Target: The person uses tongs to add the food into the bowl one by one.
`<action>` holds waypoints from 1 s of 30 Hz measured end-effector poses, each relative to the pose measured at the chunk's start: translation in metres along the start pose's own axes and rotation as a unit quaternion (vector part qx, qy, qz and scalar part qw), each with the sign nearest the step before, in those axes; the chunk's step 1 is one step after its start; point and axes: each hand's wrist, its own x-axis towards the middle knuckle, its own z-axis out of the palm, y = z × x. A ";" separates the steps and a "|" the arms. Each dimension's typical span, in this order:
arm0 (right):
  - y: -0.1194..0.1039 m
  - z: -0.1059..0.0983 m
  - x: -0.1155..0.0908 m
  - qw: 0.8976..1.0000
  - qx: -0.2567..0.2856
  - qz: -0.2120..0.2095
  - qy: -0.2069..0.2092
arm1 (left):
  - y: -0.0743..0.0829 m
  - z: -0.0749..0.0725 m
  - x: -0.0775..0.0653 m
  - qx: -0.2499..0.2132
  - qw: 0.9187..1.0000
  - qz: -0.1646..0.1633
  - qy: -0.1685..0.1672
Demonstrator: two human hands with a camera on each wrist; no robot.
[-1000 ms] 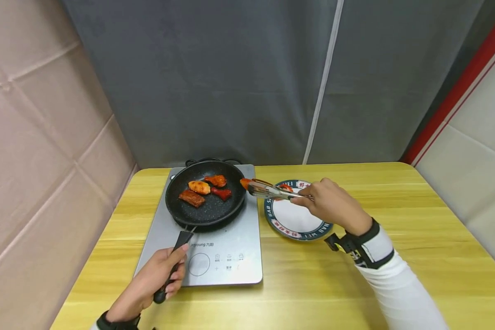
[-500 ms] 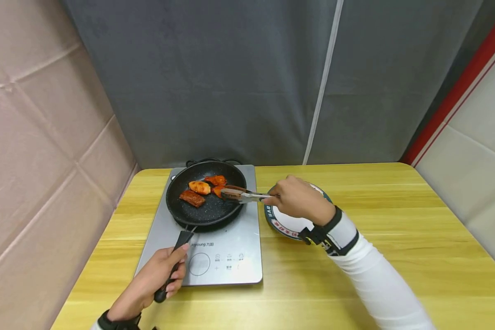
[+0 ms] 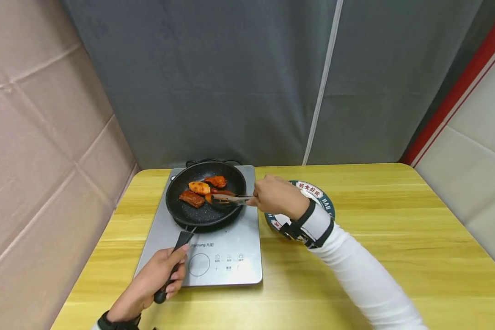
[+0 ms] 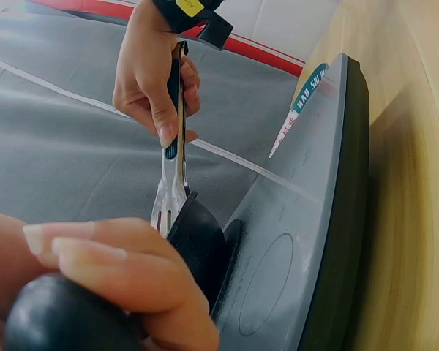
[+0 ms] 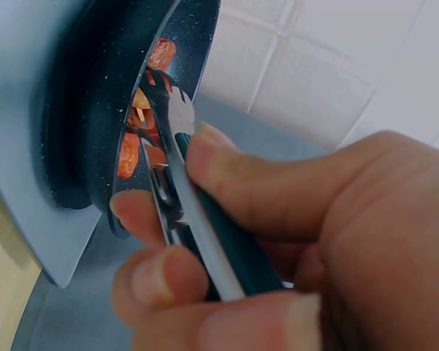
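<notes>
My left hand (image 3: pixel 158 274) grips the black handle (image 3: pixel 184 238) of a speckled black frying pan (image 3: pixel 208 216). The pan sits on a silver induction cooker (image 3: pixel 245 266). Tongs (image 3: pixel 234 199) with clear slotted ends are held in my right hand (image 3: pixel 278 196), reaching over the pan's right side. At their tips shows an orange food piece (image 3: pixel 208 197); whether they still pinch it I cannot tell. Beside it lie a brown slab (image 3: pixel 191 199), a grilled yellow-orange piece (image 3: pixel 199 187), a red-orange piece (image 3: pixel 216 181) and a partly hidden red piece (image 3: pixel 221 191).
A white plate with a dark lettered rim (image 3: pixel 311 189) stands right of the cooker, partly under my right wrist. All this rests on a wooden table (image 3: pixel 396 220). A grey curtain (image 3: pixel 231 91) hangs behind, and a cable (image 3: pixel 208 160) lies behind the pan.
My right hand has moved left from over the plate, bringing the tongs and the orange piece down into the pan. The left hand and pan have stayed put.
</notes>
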 end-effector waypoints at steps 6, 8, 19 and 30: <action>-0.004 -0.004 0.007 0.999 -0.010 0.009 -0.030 | 0.000 0.001 0.001 -0.003 1.000 -0.002 0.001; -0.005 -0.006 0.009 0.999 -0.008 0.022 -0.046 | 0.000 0.001 0.001 -0.004 1.000 -0.003 0.001; -0.012 -0.018 0.014 0.992 0.008 0.074 -0.106 | -0.001 0.001 -0.001 -0.003 1.000 -0.001 -0.001; -0.009 -0.022 0.013 0.988 0.014 0.089 -0.125 | 0.000 0.000 -0.001 -0.001 1.000 -0.001 0.001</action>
